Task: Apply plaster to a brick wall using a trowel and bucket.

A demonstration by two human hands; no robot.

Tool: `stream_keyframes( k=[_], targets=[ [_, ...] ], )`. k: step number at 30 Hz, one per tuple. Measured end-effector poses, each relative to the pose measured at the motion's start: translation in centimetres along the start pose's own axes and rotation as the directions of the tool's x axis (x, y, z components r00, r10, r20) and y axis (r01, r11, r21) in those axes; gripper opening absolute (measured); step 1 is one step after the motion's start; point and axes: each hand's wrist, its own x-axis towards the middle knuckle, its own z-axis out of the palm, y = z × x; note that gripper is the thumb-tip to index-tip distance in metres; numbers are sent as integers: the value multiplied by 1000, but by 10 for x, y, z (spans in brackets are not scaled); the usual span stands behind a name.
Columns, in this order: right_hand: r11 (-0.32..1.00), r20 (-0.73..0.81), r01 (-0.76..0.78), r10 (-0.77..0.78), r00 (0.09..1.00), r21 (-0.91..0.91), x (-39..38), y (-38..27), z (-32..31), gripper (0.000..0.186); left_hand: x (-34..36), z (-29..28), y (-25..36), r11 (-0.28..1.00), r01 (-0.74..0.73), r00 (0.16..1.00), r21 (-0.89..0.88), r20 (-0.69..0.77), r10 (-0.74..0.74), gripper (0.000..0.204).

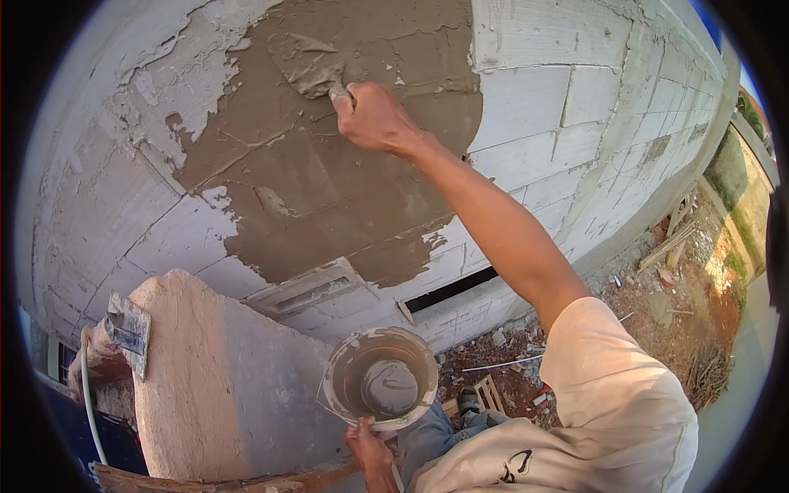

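Right hand [374, 119] grips a trowel [308, 67] against the mortared wall [534, 94]; left hand [370, 448] clutches a bucket [343, 370] below, likely keeping it upright.

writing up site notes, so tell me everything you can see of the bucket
The round bucket has pale, mortar-smeared walls, probably plastic, and what looks like a thin wire handle on its left. Its mouth faces up, showing grey-brown mortar low inside. The left hand grips its near rim, right of the grey slab.
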Motion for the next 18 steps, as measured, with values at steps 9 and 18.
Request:
stream_keyframes(
  k=[9,18],
  targets=[
    [948,-270,-231,169,948,-220,-29,95,-98,36,3,1,-2,999,2,997,41,71,-5,14],
    [652,58,-730,736,674,204,-225,145,-152,36,-8,3,-3,997,65,997,32,46,-66,13]
  ],
)
